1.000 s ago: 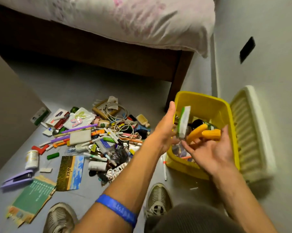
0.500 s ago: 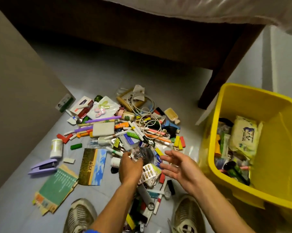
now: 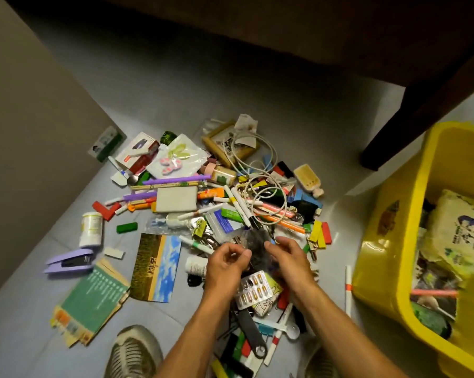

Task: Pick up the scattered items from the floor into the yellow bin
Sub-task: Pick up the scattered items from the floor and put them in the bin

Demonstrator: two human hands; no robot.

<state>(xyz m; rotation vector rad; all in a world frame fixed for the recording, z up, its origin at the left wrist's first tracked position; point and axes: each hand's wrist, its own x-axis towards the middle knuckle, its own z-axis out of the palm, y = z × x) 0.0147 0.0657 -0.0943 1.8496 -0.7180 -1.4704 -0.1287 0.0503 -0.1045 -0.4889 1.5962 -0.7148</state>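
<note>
Both our hands now close on the same thing: the left hand (image 3: 225,266) curls its fingers in a narrow grip on the near-left edge of a crumpled clear plastic bag with dark contents (image 3: 253,242), and the right hand (image 3: 289,259) pinches its right edge, so we judge the bag is held between the two, though blur keeps us from telling how firmly. A second ago these hands were over the yellow plastic bin (image 3: 410,241), letting go of a white-and-green packet and some yellow pieces; half a second ago they were dropping back toward the pile, left hand on it, right hand spread and empty. So one load has gone in and a fresh pick begins.

That bin stands on the floor at the right, well apart from the hands, already holding a pale wipes packet (image 3: 454,233) and other odds and ends. The bulk of the scattered items (image 3: 230,192) lies on the grey floor (image 3: 148,91) left of it: markers, a white coiled cable (image 3: 260,170), a silver blister pack of orange capsules (image 3: 255,290) just near of the hands, a purple stapler (image 3: 69,260) and a green booklet (image 3: 94,298) at the near left, a white pill bottle (image 3: 91,227) beside them.

We judge the task is early; most of the pile remains. Lifting the bag may drag the black-tipped marker (image 3: 242,208) lying against its far side.
</note>
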